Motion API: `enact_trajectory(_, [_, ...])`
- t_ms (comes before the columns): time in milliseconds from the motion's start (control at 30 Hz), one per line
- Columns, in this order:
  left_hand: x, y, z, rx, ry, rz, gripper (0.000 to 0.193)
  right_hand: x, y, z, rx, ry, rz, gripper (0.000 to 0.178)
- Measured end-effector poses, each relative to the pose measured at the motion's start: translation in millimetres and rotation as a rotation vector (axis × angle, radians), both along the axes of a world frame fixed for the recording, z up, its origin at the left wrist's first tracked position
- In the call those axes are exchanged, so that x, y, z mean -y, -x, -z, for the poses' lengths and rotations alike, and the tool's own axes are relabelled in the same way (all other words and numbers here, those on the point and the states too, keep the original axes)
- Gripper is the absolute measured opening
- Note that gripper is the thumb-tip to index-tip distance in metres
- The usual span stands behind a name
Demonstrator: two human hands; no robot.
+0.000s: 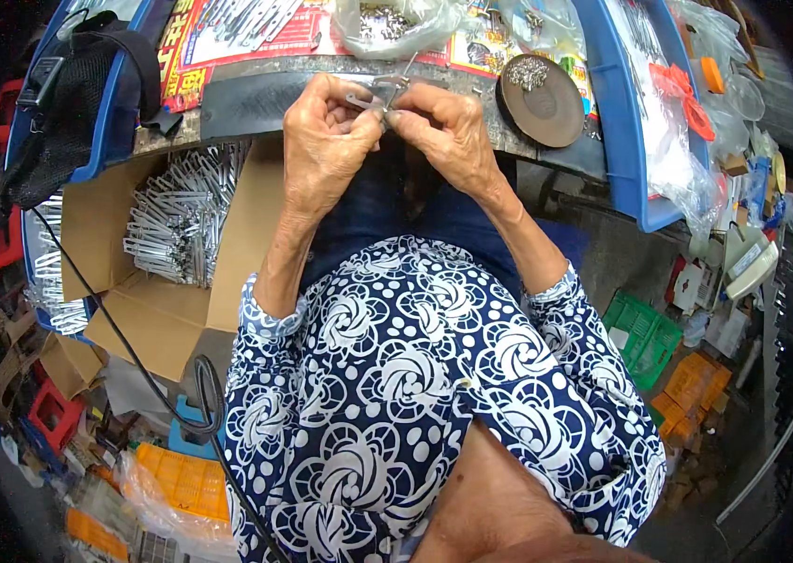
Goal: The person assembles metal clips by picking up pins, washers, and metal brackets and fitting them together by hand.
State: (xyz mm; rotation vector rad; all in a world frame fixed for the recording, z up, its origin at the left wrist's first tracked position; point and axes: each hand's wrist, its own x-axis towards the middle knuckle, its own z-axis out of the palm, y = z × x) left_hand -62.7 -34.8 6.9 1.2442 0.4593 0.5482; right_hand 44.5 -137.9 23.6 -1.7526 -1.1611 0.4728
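Over the front edge of the workbench, my left hand (331, 136) is closed in a pinch on a small flat metal strip (360, 100). Close beside it, my right hand (450, 136) has its thumb and forefinger pressed together at the strip's right end. Whatever those right fingertips grip is too small to make out. Behind the fingers a thin metal piece (405, 75) sticks up from the bench. To the right of my hands sits a round brown dish (546, 111) with a heap of tiny metal parts (527, 73) in it.
Clear bags of small metal parts (385, 28) and a pile of metal strips (244, 21) lie at the back. Blue trays (623, 141) flank the bench. Below left, a cardboard box (244, 225) holds many metal strips. A black cable (124, 347) runs along my left side.
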Motion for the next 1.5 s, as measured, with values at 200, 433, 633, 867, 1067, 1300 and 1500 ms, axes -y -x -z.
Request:
enact_trajectory(200, [0.7, -3.5, 4.1, 0.008, -0.001, -0.027, 0.015, -2.5, -4.7, 6.0, 0.052, -0.04, 0.004, 0.014])
enact_trajectory(433, [1.9, -9.0, 9.1, 0.008, 0.03, -0.075, 0.014, -5.4, -5.1, 5.5, 0.047, -0.021, 0.039, 0.013])
enact_trajectory(633, [3.1, -13.5, -1.4, 0.005, 0.001, -0.059, 0.013, -5.6, -13.6, 0.0, -0.027, 0.051, 0.02, 0.013])
enact_trajectory(867, [2.0, -22.4, -20.1, -0.004, -0.056, 0.033, 0.014, 4.7, -29.1, -20.5, -0.26, 0.044, 0.016, 0.016])
enact_trajectory(1067, [-10.4, -35.2, -24.4, 0.18, -0.065, 0.071, 0.024, 7.0, -50.6, -23.9, -0.56, 0.014, -0.047, 0.017])
enact_trajectory(1300, [-27.1, -72.1, 4.0, 0.283, -0.106, 0.32, 0.043, 5.0, -53.3, -32.9, -0.904, -0.131, -0.074, 0.015])
enact_trajectory(1500, [-26.1, -82.2, -0.3, 0.305, 0.19, 0.524, 0.047, 8.1, -55.5, -31.5, -1.148, -0.22, 0.041, 0.02])
